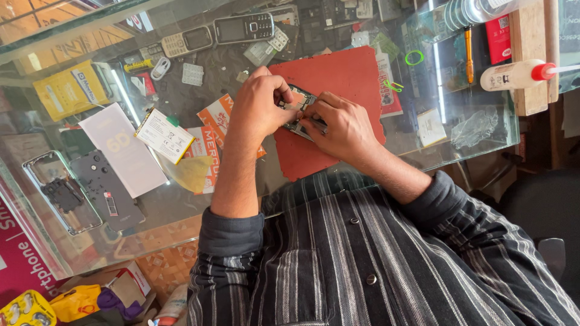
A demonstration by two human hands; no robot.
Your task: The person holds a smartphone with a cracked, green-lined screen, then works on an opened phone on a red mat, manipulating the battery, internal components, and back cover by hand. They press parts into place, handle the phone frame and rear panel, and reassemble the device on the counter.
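Two hands, small dark opened phone [300, 104]

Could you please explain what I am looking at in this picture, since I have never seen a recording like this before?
This is a single view from a camera worn on a person's head, looking down at their own two bare hands over a glass counter. The left hand and the right hand together hold a small opened phone above a red mat. To the left lie a phone battery, a white box, a dark back cover and a phone frame. Two keypad phones sit at the far edge, and a white glue bottle lies to the right.
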